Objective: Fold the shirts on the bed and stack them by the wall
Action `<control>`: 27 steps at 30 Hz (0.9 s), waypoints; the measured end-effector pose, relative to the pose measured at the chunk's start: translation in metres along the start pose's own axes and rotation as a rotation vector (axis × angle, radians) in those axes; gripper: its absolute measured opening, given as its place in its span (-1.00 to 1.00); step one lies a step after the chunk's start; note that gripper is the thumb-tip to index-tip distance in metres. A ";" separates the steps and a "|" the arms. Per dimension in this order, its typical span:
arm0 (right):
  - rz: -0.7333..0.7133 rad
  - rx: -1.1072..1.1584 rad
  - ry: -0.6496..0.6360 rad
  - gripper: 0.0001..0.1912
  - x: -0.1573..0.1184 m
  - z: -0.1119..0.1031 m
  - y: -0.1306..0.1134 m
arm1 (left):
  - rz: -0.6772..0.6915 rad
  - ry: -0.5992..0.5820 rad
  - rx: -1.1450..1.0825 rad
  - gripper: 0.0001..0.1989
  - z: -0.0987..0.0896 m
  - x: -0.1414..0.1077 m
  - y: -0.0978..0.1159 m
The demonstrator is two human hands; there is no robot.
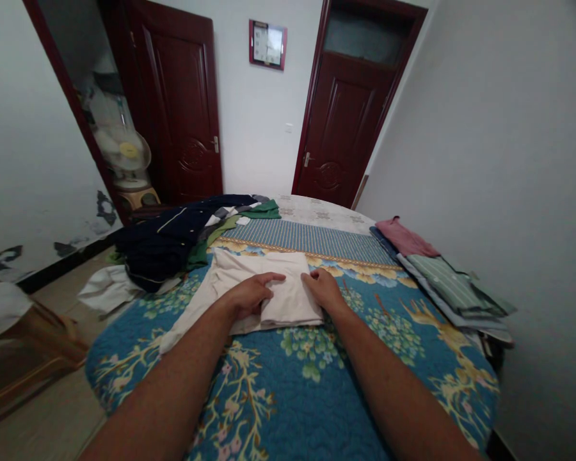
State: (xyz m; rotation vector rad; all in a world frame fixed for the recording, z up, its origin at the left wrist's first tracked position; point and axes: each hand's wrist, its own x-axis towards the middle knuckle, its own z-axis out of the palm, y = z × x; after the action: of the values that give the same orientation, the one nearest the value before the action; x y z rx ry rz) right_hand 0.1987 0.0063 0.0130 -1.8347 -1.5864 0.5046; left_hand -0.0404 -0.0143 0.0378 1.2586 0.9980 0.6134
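A cream-white garment (288, 314) lies flat on the flowered bed cover, its right part doubled over into a neat rectangle. The rest of it spreads out to the left, with one strip running toward the lower left under my forearm. My left hand (252, 296) rests on the cloth beside the left edge of the doubled part, fingers apart and one stretched to the right. At the right folded edge, my right hand (324, 288) has its thumb and fingers closed on the cloth. The undersides of both hands are hidden.
A heap of dark navy and green clothes (168, 243) lies at the left of the blue flowered cover (317, 390). Folded clothes (446, 282) are stacked along the right edge by the wall. A wooden stool (33, 346) stands at lower left; a fan (125, 150) is behind.
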 end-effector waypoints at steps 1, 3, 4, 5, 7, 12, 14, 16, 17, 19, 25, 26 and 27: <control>0.030 0.054 -0.035 -0.63 0.001 0.001 0.001 | -0.007 -0.001 -0.013 -0.12 0.001 -0.001 0.000; 0.104 0.206 -0.171 -0.62 0.003 0.004 0.002 | -0.020 0.000 -0.033 -0.12 0.001 -0.002 0.001; 0.136 0.281 -0.233 -0.63 0.003 0.006 0.002 | -0.022 -0.001 -0.030 -0.13 0.000 -0.002 0.001; 0.148 0.327 -0.265 -0.66 0.003 0.007 0.001 | -0.020 -0.002 -0.018 -0.15 0.000 -0.002 0.001; 0.106 0.311 -0.210 -0.69 0.003 0.008 -0.001 | 0.003 -0.005 0.019 -0.19 0.000 -0.001 0.000; -0.010 0.129 -0.010 -0.66 0.003 -0.009 -0.003 | 0.212 0.133 0.285 -0.34 0.011 0.005 -0.003; -0.008 0.083 0.037 -0.65 0.004 -0.023 0.004 | 0.288 0.205 0.385 -0.38 0.021 0.008 -0.005; 0.003 0.053 0.059 -0.65 0.005 -0.038 0.018 | 0.324 0.226 0.427 -0.42 0.033 0.011 -0.009; 0.014 0.041 0.058 -0.65 0.006 -0.046 0.028 | 0.335 0.219 0.439 -0.45 0.039 0.012 -0.010; 0.039 0.007 0.038 -0.65 0.006 -0.060 0.049 | 0.358 0.183 0.471 -0.51 0.049 0.013 -0.013; 0.115 -0.247 0.031 -0.62 -0.006 -0.087 0.090 | 0.460 0.145 0.652 -0.67 0.063 0.012 -0.016; 0.107 -0.314 0.080 -0.60 -0.009 -0.088 0.090 | 0.492 0.180 0.684 -0.68 0.064 0.012 -0.015; 0.081 -0.379 0.134 -0.59 -0.013 -0.089 0.088 | 0.532 0.225 0.713 -0.70 0.065 0.014 -0.013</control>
State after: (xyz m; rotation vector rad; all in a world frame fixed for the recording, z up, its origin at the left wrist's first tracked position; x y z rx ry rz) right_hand 0.3184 -0.0305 0.0141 -2.1681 -1.6012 0.1140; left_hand 0.0207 -0.0372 0.0216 2.1626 1.1159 0.8561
